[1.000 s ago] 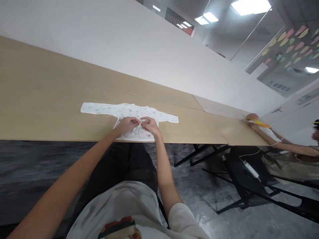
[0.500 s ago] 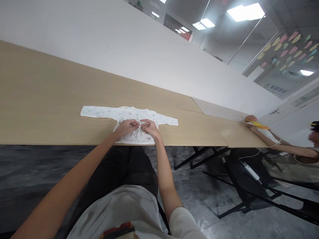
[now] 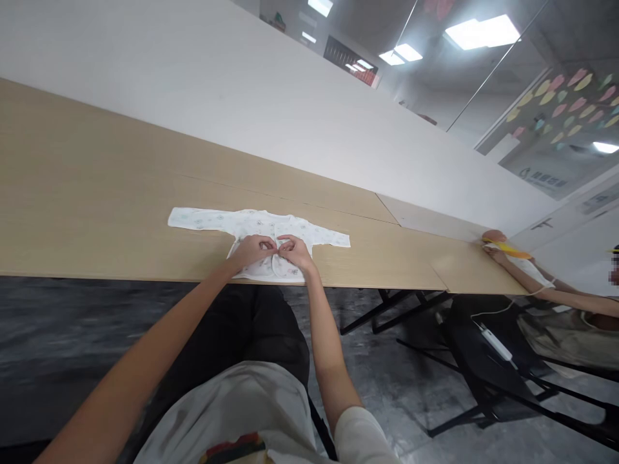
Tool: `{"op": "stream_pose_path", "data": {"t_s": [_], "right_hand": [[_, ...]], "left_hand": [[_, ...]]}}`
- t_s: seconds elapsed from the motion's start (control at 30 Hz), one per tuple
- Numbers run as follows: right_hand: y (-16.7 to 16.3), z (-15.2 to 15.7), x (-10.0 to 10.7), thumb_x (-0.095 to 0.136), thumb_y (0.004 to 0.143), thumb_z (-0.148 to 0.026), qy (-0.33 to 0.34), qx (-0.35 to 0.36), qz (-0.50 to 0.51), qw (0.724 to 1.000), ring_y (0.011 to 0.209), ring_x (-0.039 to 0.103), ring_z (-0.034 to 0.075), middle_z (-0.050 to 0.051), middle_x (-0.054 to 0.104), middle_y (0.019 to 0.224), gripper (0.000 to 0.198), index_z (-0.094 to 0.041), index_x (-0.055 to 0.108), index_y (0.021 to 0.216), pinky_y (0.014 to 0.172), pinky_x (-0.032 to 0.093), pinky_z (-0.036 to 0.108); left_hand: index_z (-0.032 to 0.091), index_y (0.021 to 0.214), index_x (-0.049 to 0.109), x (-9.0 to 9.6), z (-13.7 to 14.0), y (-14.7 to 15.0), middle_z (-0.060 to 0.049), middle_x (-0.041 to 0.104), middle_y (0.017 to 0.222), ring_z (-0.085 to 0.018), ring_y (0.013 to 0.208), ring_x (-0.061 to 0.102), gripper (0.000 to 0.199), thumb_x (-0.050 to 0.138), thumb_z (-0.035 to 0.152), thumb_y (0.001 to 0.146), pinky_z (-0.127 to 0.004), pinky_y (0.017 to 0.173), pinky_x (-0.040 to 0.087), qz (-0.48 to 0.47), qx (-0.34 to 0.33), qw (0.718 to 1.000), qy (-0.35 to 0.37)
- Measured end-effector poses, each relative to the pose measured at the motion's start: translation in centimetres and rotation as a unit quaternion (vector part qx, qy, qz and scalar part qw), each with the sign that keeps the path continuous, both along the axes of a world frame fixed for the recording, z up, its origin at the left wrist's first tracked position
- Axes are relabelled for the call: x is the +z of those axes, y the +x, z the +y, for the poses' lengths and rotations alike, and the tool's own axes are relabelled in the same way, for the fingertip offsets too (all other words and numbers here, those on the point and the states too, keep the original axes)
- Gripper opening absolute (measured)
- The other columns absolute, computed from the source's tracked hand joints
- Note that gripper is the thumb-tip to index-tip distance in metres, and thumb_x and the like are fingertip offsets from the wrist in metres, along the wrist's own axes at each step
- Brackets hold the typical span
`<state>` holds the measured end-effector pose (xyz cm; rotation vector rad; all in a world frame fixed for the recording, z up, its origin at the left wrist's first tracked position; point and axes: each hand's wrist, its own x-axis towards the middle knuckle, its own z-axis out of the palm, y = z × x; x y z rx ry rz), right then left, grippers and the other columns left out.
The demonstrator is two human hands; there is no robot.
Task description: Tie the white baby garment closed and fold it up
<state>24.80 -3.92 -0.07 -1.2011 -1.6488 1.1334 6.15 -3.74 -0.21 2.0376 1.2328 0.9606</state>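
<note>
A small white baby shirt [image 3: 256, 222] with a faint print lies spread on the table, both sleeves stretched out sideways and its hem at the front edge. Over the middle of its front, my left hand [image 3: 254, 251] pinches the cloth near the centre opening. From the other side my right hand [image 3: 296, 251] pinches the opposite edge of that opening, its fingertips almost meeting those of the left. Whether a fastener sits between the fingers is too small to make out.
The long wooden table [image 3: 97, 193] runs along a white partition [image 3: 203, 84]. At its far right a person's arm [image 3: 527, 283] reaches to a doll [image 3: 512, 248] with a yellow cloth. A black chair [image 3: 483, 348] holding a white power strip [image 3: 496, 343] stands below.
The view has shifted slightly. My fingertips have come closer together and a little lower along the shirt's front opening.
</note>
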Motion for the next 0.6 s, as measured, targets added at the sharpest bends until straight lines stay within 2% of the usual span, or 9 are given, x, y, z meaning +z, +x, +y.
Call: {"op": "stream_pose_path", "data": {"t_s": [0.27,0.6], "right_hand": [[-0.13,-0.04,0.26,0.067,0.062,-0.018,-0.025,-0.007,0.018,1.000,0.050,0.047,0.007,-0.007,0.061,0.066,0.042,-0.018,0.063,0.104,0.046,0.035,0.016],[-0.09,0.01,0.45,0.064,0.061,-0.015,-0.045,-0.012,0.034,0.998,0.043,0.043,0.004,-0.010,0.059,0.064,0.039,-0.019,0.060,0.100,0.042,0.032,0.015]], "left_hand": [[0.020,0.081,0.078,0.00,0.02,0.07,-0.007,0.075,0.083,-0.022,0.076,0.065,0.036,0.056,0.046,0.072,-0.030,0.073,0.046,0.068,0.029,0.997,0.014],[0.020,0.076,0.075,0.33,-0.24,0.19,-0.006,0.071,0.076,-0.021,0.073,0.062,0.032,0.055,0.043,0.069,-0.031,0.071,0.047,0.069,0.036,0.997,0.025]]}}
